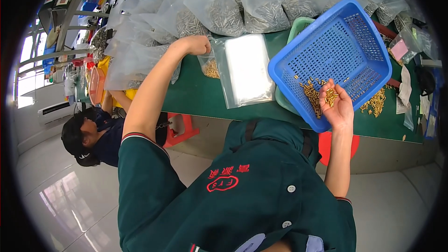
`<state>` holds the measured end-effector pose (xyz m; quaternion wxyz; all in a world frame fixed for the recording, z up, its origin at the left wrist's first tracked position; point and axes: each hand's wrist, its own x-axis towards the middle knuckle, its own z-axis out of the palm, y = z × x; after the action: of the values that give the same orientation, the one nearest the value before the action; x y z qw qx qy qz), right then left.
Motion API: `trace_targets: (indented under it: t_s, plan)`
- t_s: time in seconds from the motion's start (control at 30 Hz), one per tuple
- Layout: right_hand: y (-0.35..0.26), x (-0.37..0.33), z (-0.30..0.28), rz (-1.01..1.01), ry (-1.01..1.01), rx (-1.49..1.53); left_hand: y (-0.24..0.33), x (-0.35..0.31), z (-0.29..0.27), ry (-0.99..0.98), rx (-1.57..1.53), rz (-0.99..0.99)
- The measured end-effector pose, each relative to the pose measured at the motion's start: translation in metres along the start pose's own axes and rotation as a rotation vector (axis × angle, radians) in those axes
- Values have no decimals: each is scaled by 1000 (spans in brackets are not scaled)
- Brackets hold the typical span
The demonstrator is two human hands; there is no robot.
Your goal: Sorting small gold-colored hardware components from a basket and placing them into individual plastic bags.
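Observation:
My right hand (338, 108) is cupped palm up over the near corner of a blue perforated plastic basket (278, 63). Small brass-coloured cylindrical pieces (331, 97) lie in its curled fingers. More of these pieces (310, 94) are heaped in the basket beside it. Stretched out to the far left, my left hand (192, 45) is closed, knuckles up, at the top of a small clear bag (210, 68) with brass pieces inside. What its fingers grip is hidden. A stack of clear flat plastic bags (247, 70) lies between the hands.
Large clear bags of silvery metal pieces (223, 15) line the back of the green table (200, 94). Under the basket sits a green tray (283, 100). Loose brass pieces (374, 102) lie right of it. At left, a co-worker (95, 133) sits near a red stool (183, 129).

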<state>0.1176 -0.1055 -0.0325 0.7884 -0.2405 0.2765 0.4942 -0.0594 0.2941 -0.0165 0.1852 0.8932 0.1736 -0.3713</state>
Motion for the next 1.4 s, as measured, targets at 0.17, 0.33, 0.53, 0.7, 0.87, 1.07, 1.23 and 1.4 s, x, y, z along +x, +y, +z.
trace_targets:
  t_s: [0.17,0.33,0.53,0.7,0.87,1.07,1.23,1.4]
  plan:
    - [-3,-5,4,20,-33,-89,32,-27,-28,145,-35,-37]
    - [-6,-9,4,-6,-60,-147,151,-49,-31,407,-1374,569]
    - [2,-35,52,-286,-150,-629,266,-9,24,-19,-2374,250]
    - [9,-44,67,-380,-134,-1240,303,16,50,-375,-2574,428]
    - [-1,-42,56,-409,-114,-1274,306,18,54,-423,-2535,552]
    - [0,-49,60,-394,-138,-1197,304,19,56,-448,-2525,686]
    - [1,-48,58,-378,-172,-1259,305,17,56,-449,-2505,641]
    - [-7,-51,57,-329,-201,-978,303,18,56,-479,-2556,717]
